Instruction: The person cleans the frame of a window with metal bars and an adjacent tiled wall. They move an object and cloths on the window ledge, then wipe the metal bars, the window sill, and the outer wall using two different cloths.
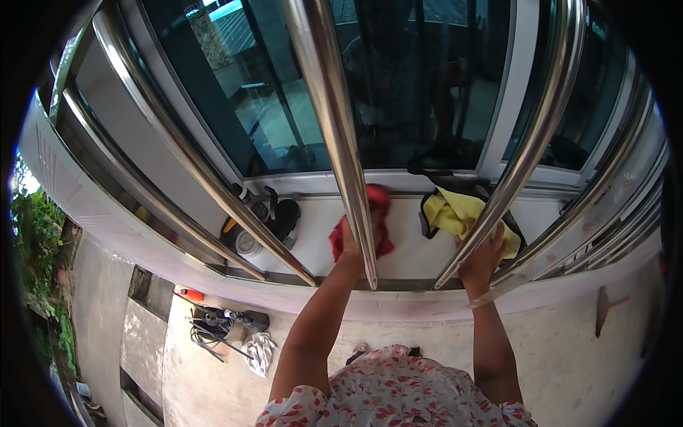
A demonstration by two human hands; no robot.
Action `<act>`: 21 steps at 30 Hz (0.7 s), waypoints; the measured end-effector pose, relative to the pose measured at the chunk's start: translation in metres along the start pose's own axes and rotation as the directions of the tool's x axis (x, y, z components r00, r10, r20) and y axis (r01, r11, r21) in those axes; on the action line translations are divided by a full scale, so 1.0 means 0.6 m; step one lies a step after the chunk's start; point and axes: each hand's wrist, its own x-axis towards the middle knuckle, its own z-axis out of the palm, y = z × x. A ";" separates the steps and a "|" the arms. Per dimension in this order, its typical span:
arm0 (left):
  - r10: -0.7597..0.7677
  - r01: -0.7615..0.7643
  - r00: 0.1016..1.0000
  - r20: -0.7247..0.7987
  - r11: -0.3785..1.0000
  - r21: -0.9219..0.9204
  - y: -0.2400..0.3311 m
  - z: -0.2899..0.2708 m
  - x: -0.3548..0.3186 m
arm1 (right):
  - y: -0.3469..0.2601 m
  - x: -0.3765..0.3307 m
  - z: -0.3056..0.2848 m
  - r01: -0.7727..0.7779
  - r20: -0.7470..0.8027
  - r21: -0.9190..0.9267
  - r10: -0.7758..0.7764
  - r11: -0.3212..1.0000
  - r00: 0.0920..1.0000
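Observation:
My left hand [348, 238] reaches between the metal bars onto the white window ledge, closed on a crumpled red cloth [385, 240]. A thick bar covers part of this hand and the cloth, and the cloth's upper edge is blurred. Farther right, my right hand [484, 257] is also through the bars, its fingers bent against a bunched yellow cloth [455, 208]. Another bar crosses that hand, hiding some fingers. Under and around the yellow cloth lies a dark item [429, 222] with black edges, whose kind I cannot make out.
Polished vertical bars [331, 121] stand between me and a sliding glass window [420, 85]. A black tool with a pale round end [247, 243] lies left on the ledge. On the floor are a dark bundle with hoses [228, 324], a white rag [260, 354] and a squeegee-like tool [603, 309].

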 end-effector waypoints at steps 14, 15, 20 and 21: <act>0.260 -0.113 0.932 0.252 0.869 -0.481 0.074 -0.014 0.011 | 0.000 0.002 -0.005 0.032 0.080 0.035 -0.035 0.999 0.996; 0.208 -0.083 0.947 0.244 0.894 -0.440 0.067 -0.007 0.006 | 0.000 0.002 -0.007 0.036 0.085 0.027 -0.038 0.999 0.996; -0.562 0.577 0.816 0.132 0.804 -0.142 -0.017 -0.010 -0.006 | 0.002 0.001 -0.007 0.039 0.029 -0.056 -0.038 0.998 0.999; -0.535 0.467 0.845 0.022 0.756 0.459 -0.031 -0.017 -0.004 | 0.001 0.000 -0.006 0.043 0.023 -0.056 -0.042 0.997 0.999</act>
